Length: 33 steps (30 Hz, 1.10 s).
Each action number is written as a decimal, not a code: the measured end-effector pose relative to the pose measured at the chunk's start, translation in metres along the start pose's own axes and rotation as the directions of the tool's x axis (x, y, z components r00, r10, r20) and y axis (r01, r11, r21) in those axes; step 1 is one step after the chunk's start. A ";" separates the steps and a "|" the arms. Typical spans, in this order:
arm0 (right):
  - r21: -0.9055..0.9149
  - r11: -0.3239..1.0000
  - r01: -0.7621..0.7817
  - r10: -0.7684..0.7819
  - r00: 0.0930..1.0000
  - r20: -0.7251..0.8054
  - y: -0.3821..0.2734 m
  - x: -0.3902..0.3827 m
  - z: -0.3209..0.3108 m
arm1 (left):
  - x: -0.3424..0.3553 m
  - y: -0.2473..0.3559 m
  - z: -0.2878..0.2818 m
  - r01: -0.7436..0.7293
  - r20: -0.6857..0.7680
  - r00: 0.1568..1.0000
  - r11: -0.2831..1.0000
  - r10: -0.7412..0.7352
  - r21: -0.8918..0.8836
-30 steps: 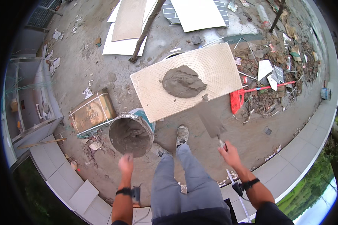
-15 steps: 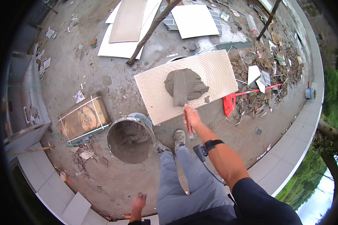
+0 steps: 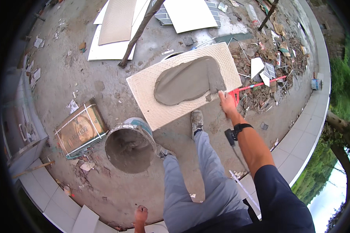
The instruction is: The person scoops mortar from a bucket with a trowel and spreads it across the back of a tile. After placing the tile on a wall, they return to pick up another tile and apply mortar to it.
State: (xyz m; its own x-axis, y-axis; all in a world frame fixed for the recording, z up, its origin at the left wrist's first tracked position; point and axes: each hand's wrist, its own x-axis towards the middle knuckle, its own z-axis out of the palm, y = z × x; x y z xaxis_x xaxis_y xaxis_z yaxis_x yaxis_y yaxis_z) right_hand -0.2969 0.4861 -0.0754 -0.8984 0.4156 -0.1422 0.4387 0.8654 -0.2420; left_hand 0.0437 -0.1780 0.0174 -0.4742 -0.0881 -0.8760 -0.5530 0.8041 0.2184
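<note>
My right hand (image 3: 227,104) is closed around the handle of a trowel, at the near right edge of a beige textured tile (image 3: 144,87). The mortar-coated trowel blade (image 3: 217,79) lies flat on the right end of a patch of wet grey mortar (image 3: 179,83). That patch is a long smooth oval with a ridge at its edge, and bare tile shows all around it. My left hand (image 3: 141,214) hangs low by my left leg, fingers curled, with nothing visible in it. A mortar bucket (image 3: 130,149) stands left of my feet.
A strapped brown carton (image 3: 81,128) lies left of the bucket. Past the tile are white boards (image 3: 194,15) and a slanting pole (image 3: 140,35). Rubble (image 3: 256,58) and a red-handled tool (image 3: 262,82) are to the right. A pale ledge (image 3: 299,143) curves along the right side.
My right hand moved right with the trowel, from the middle of the tile to its right part. The mortar went from a rough round heap to a wider, smoother oval. My feet stand farther apart.
</note>
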 end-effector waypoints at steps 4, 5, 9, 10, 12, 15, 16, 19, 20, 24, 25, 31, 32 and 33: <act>0.536 0.180 -0.825 0.297 0.565 0.769 -0.107 -0.046 0.016 | -0.035 -0.028 0.033 0.230 0.027 0.973 0.965 -0.228 -0.124; 0.541 0.190 -0.819 0.251 0.573 0.780 -0.121 -0.061 0.019 | -0.031 -0.013 0.040 0.221 0.028 0.975 0.967 -0.219 -0.126; 0.557 0.205 -0.805 0.038 0.575 0.817 -0.134 -0.090 0.038 | -0.006 0.065 0.045 0.082 0.047 0.996 0.963 -0.073 -0.258; 0.603 0.503 -0.619 -0.022 0.688 0.725 -0.125 -0.089 0.044 | -0.001 0.079 0.040 -0.021 -0.012 1.000 0.952 0.018 -0.304; 0.358 0.927 -0.112 -0.140 0.782 0.608 -0.095 -0.078 0.032 | 0.005 0.124 0.024 -0.044 -0.020 0.999 0.947 0.040 -0.320; 0.005 0.979 0.204 -0.171 0.807 0.565 -0.051 -0.029 -0.016 | 0.007 0.148 0.003 -0.080 -0.065 0.996 0.939 0.062 -0.333; -0.048 0.992 0.113 -0.073 0.858 0.508 -0.028 -0.017 -0.023 | 0.010 0.151 0.003 -0.095 -0.086 0.994 0.937 0.070 -0.336; 0.030 0.991 -0.131 0.116 0.947 0.298 0.049 0.000 -0.016 | 0.021 0.162 0.012 -0.039 -0.009 0.999 0.943 0.038 -0.332; 0.206 0.953 -0.224 0.191 0.967 0.168 0.064 0.003 -0.010 | 0.022 0.152 0.019 -0.042 -0.003 0.999 0.941 0.044 -0.337; 0.572 0.204 -0.794 0.288 0.607 0.741 -0.061 -0.062 0.001 | 0.002 0.085 0.047 0.207 0.138 0.976 0.924 -0.171 -0.320; 0.545 0.241 -0.803 0.205 0.591 0.780 -0.080 -0.081 0.006 | -0.001 0.085 0.049 0.269 0.184 0.958 0.913 -0.220 -0.307; 0.411 0.893 -0.184 -0.154 0.733 0.662 -0.075 -0.091 0.020 | -0.007 0.142 0.035 0.201 0.159 0.975 0.923 -0.156 -0.328; 0.196 0.965 0.173 -0.255 0.790 0.557 -0.056 -0.079 0.018 | -0.002 0.151 0.028 0.202 0.150 0.976 0.922 -0.160 -0.330; 0.139 0.979 0.147 -0.200 0.809 0.553 -0.041 -0.066 0.009 | 0.000 0.155 0.022 0.166 0.133 0.983 0.921 -0.126 -0.351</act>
State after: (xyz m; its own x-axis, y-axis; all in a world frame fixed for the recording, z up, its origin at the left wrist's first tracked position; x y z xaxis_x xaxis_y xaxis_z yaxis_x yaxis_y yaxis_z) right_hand -0.2554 0.4205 -0.0644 -0.8021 0.0080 -0.5972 0.3003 0.8698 -0.3916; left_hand -0.0269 -0.0406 0.0421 -0.3051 -0.1100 -0.9460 -0.8289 0.5196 0.2069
